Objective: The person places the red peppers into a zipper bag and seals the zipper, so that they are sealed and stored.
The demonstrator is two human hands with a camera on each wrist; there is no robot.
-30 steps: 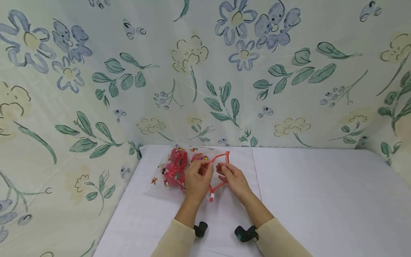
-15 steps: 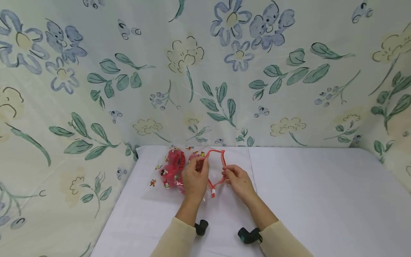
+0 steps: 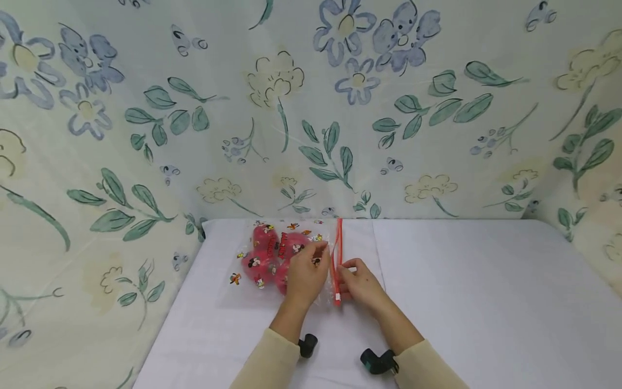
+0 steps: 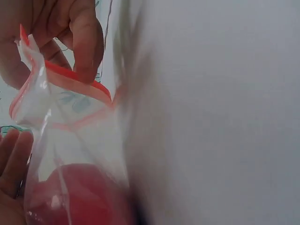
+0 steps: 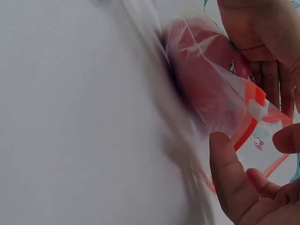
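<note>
A clear zip bag (image 3: 272, 256) printed with small cartoon figures lies on the white table (image 3: 486, 292) near its far left corner. It holds red rounded things (image 3: 264, 254), which also show in the right wrist view (image 5: 201, 75). The bag's red zip strip (image 3: 338, 259) runs as one straight line. My left hand (image 3: 318, 254) holds the bag just left of the strip. My right hand (image 3: 344, 270) pinches the strip from the right; the left wrist view shows its thumb and fingers on the red zip strip (image 4: 75, 82).
A floral cloth (image 3: 311, 108) hangs behind the table and down its left side. A seam (image 3: 381, 259) runs across the white tablecloth just right of my hands. Black wrist mounts (image 3: 376, 361) sit on both cream sleeves.
The bag's mouth stood open as a red loop between my hands; now the strip lies straight and flat. Both hands have come down and closer together.
</note>
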